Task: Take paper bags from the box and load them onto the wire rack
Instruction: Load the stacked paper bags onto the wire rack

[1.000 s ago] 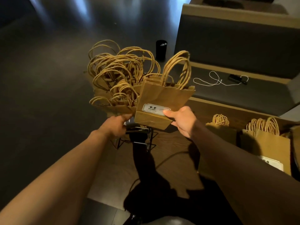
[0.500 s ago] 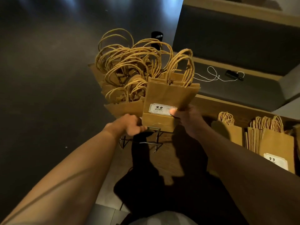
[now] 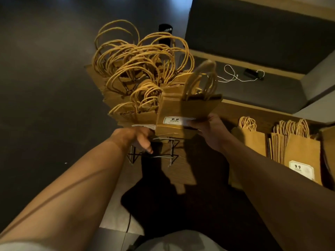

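A small brown paper bag with twisted handles and a white 9.9 label is held in my right hand, thumb on the label, above the front of the wire rack. Several brown paper bags with looped handles stand packed on the rack behind it. My left hand curls around the rack's front wire, just under the stacked bags. More bags stand in the box at the right edge; the box itself is mostly out of view.
A wooden bench edge runs behind the rack, with a dark cushioned seat carrying a white cable and a small black device. A black cylinder stands on the dark floor beyond the rack.
The bag in my right hand has tilted to the right and its handles are blurred with motion. My left hand has slid lower onto the rack's front wire.
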`<state>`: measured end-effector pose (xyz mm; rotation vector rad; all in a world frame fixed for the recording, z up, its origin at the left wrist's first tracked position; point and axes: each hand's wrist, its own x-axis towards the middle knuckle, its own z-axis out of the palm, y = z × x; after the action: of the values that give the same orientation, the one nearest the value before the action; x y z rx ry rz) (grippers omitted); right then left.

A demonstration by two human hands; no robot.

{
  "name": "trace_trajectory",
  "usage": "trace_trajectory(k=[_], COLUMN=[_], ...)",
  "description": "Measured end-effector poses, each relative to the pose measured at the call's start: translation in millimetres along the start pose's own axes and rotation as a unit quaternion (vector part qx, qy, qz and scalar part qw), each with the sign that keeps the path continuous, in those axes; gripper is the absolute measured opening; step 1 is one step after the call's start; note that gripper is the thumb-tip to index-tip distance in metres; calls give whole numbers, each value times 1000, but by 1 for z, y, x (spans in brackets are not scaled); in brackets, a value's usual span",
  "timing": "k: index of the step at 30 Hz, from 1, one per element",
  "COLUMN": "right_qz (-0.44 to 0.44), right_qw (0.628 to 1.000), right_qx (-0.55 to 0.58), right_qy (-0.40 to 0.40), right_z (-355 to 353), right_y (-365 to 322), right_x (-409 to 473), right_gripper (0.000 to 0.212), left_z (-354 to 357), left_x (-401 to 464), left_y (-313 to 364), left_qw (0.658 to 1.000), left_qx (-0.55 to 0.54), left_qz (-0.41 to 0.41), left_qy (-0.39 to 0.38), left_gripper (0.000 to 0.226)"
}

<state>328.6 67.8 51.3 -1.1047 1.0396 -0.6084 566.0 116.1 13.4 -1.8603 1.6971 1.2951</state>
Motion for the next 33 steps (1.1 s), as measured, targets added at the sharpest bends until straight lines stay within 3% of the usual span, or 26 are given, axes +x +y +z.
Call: trace_trajectory(k=[4,7,13,20,22,25,30,33], right_qz=[2,7,15,22,35,42,18,2], right_qw=[1000,1000,999,999,999,999,998,999], right_qx=[13,-1,28,-36,-28,11,3,-7], right_qy=[-12,-17,-6,17,21,-9,-68,-48], right_z=[17,20,-22,-43,-43,-24,18,32], right_y=[13,18,6,4,8,8,17,26], right_x=[-2,1,2,-3,-3,-3,-5,-5], right_gripper=[24,23,45,34,43,33,27,48], left_z=[-7,-8,-7,1,4,4,3,-1], left_x=[-7,-9,-9,-2,1,5,-3,-6], left_y=[-11,-19,-12,-3,-4,-10,-5,-19], left_qw=[997,996,998,999,998,999,991,974], left_qx=[-60,-75,-65,29,53,36,-117,-200], left_qz=[4,-2,-10,15,20,21,68,101], left_qy=[41,53,20,-7,4,5,-15,39], left_gripper=[79,77,79,96,99,101,74,66])
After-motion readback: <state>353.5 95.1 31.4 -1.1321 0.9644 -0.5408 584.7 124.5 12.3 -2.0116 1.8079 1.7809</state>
